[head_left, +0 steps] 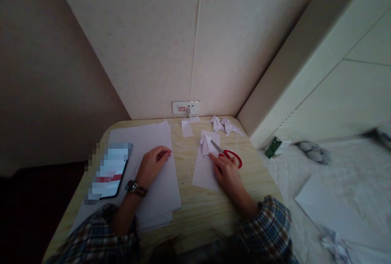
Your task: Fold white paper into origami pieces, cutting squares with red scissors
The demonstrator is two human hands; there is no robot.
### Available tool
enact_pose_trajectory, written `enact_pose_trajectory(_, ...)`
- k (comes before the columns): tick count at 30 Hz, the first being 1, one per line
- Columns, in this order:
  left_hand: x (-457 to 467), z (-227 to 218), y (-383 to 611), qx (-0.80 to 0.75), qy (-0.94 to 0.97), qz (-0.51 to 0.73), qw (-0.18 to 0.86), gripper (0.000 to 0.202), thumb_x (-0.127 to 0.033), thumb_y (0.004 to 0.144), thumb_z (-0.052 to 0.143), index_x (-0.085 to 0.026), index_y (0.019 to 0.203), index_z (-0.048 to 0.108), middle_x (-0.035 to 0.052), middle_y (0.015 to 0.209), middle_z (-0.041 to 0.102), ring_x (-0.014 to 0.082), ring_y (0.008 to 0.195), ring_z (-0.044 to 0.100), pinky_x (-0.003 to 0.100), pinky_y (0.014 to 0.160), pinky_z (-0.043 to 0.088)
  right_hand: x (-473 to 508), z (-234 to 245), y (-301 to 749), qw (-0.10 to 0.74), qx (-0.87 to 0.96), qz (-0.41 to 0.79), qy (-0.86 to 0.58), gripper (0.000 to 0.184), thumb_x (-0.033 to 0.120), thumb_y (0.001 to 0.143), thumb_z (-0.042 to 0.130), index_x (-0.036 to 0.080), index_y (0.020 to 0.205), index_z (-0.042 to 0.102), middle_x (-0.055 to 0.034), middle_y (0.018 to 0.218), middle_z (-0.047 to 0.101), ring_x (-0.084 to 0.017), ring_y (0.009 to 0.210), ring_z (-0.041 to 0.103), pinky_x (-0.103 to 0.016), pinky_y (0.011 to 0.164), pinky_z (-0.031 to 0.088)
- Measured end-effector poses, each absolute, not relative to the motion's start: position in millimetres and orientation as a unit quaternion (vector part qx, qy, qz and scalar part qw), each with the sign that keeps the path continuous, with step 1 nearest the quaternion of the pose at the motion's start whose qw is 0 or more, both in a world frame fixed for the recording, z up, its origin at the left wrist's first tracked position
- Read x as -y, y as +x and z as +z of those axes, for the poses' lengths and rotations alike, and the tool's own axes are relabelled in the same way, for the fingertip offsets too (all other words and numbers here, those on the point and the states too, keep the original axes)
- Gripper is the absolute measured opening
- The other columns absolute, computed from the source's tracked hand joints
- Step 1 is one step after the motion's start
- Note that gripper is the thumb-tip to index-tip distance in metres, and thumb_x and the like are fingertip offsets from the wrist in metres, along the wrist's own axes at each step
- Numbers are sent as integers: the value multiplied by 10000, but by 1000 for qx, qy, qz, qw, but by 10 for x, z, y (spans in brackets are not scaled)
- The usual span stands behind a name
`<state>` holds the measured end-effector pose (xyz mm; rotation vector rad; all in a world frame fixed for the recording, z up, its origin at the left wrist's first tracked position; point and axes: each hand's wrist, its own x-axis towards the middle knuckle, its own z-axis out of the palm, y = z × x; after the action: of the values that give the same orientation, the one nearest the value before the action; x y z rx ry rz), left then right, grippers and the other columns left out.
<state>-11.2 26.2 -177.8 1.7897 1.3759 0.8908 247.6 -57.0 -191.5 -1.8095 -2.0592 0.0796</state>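
Note:
My left hand (153,165) rests over a stack of white paper (161,190), fingers curled together and nothing visible in them. My right hand (228,171) lies on the table, its index finger stretched out toward a small folded paper figure (205,145). That figure sits on a white paper strip (201,174). Partly beneath the right hand are scissors (240,159) with red handles, blades pointing up and left beside the figure. Two more folded paper figures (216,124) stand near the table's back right corner.
A phone (114,170) with a lit screen lies on the paper at left. Paper scraps (187,128) lie near the back edge, below a wall socket (186,108) with a plug. On the pale bedding to the right are a green box (273,147) and a paper sheet (331,209).

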Motion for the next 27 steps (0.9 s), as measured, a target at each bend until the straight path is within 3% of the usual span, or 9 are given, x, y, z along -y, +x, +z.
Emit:
enact_pose_trajectory(12, -263, -1783, -109, -530, 698, 342, 338, 232, -359, 751, 492, -198, 806, 650, 37, 761, 724, 186, 672, 653, 303, 672, 524, 591, -1924, 2480, 222, 721, 21, -657, 237, 95, 859, 487, 149, 974, 687, -76, 885, 715, -212, 866, 626, -346, 803, 312)
enact_pose_trajectory(20, -254, -1773, -111, -526, 718, 331, 313, 235, -343, 779, 466, -196, 815, 645, 35, 760, 729, 180, 668, 664, 292, 665, 530, 604, -1892, 2470, 206, 725, 22, -657, 383, 93, 857, 487, 183, 1202, 624, -66, 901, 686, -207, 894, 600, -346, 806, 319)
enact_pose_trajectory(24, -274, -1779, -133, -515, 742, 321, 285, 239, -315, 816, 441, -184, 840, 640, 44, 770, 720, 184, 669, 665, 299, 653, 533, 599, -1895, 2461, 183, 729, 23, -659, 388, 82, 845, 508, 185, 1194, 643, -76, 873, 668, -221, 890, 589, -361, 809, 313)
enact_pose_trajectory(27, -204, -1752, -89, -489, 776, 311, 248, 251, -274, 855, 416, -171, 872, 644, 80, 843, 711, 210, 753, 661, 353, 729, 531, 601, -1896, 2454, 171, 729, 23, -663, 391, 76, 843, 514, 184, 1195, 644, -81, 878, 656, -227, 888, 583, -368, 807, 313)
